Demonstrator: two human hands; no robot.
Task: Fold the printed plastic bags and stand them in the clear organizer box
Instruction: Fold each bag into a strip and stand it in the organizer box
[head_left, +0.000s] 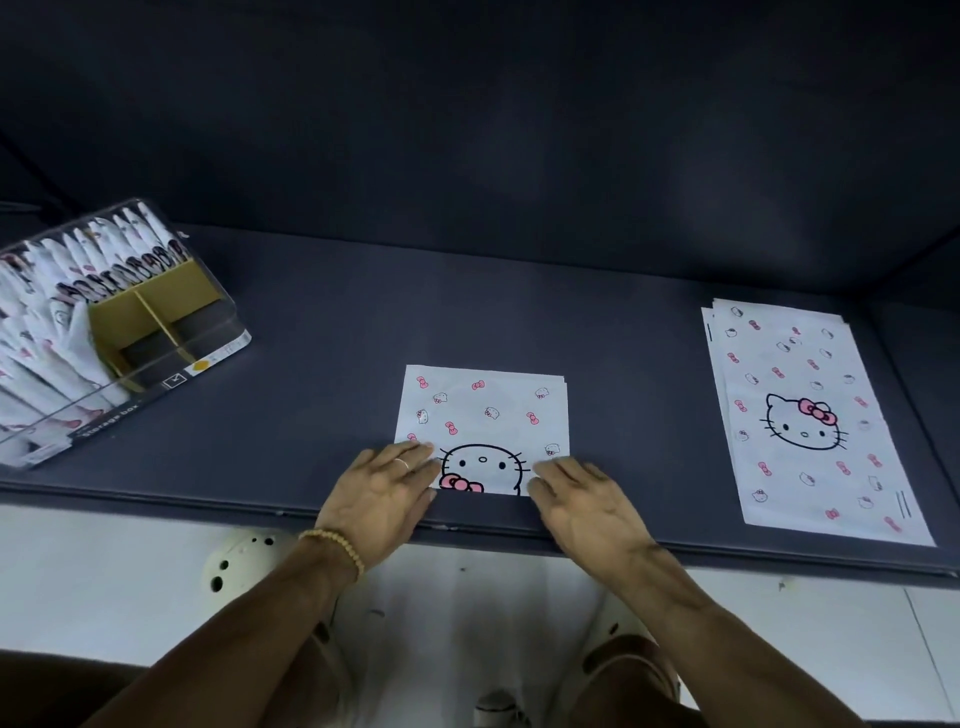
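Observation:
A white plastic bag (483, 415) printed with pink bows and a cat face lies folded in half near the table's front edge. My left hand (382, 499) rests flat on its lower left corner with straight fingers. My right hand (582, 501) lies flat on its lower right corner, fingers spread. The clear organizer box (171, 364) sits at the far left, with several folded bags (67, 291) standing in rows inside it and two cardboard-lined compartments bare.
A stack of unfolded printed bags (805, 415) lies flat at the right of the dark table (322, 332). A dark wall rises behind the table. Below the front edge are a pale floor and my feet.

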